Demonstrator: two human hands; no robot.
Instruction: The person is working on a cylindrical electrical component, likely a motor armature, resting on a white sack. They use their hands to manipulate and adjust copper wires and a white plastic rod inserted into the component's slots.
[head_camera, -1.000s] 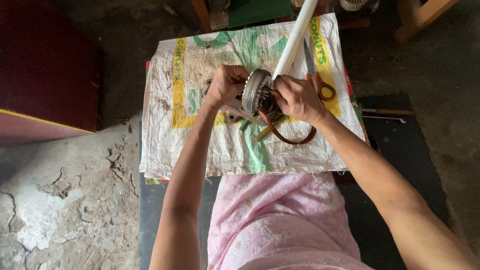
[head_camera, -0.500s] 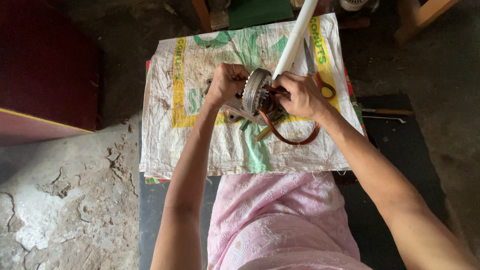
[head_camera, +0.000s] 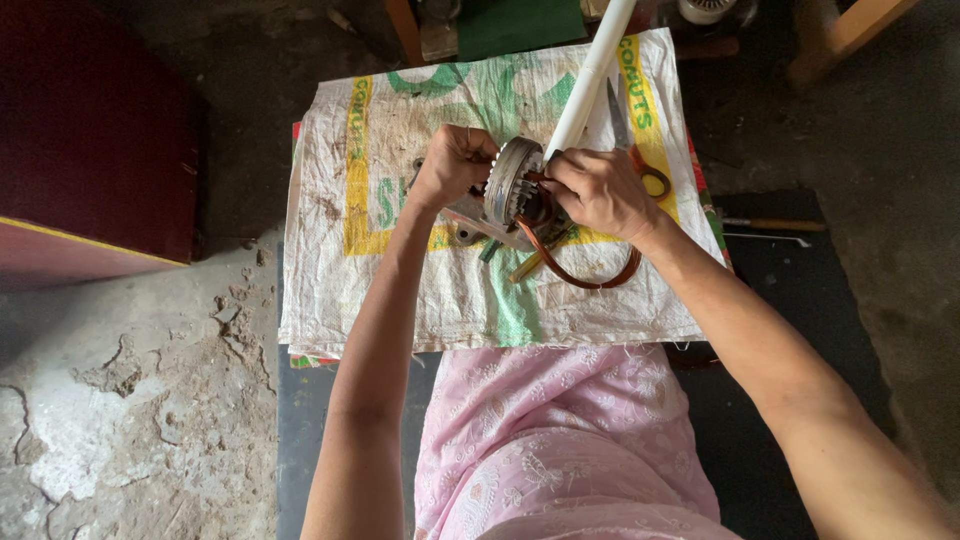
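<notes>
A round grey metal motor stator (head_camera: 508, 180) with teeth stands on edge over a white woven sack (head_camera: 400, 260). My left hand (head_camera: 452, 165) is closed on its left side. My right hand (head_camera: 598, 192) grips its right side, fingers pressed into the core where copper-brown wire sits. A loop of that copper wire (head_camera: 590, 278) hangs below my right hand onto the sack. A white pipe (head_camera: 590, 75) slants up from between my hands to the top edge.
Scissors with a dark handle (head_camera: 640, 160) lie on the sack behind my right hand. A screwdriver (head_camera: 775, 226) lies on a black mat at right. A dark red box (head_camera: 90, 140) stands at left. Cracked concrete floor (head_camera: 130, 400) lies lower left.
Both hands have stayed on the stator. My right hand has shifted slightly along its right face, and the wire loop below it has sagged a little.
</notes>
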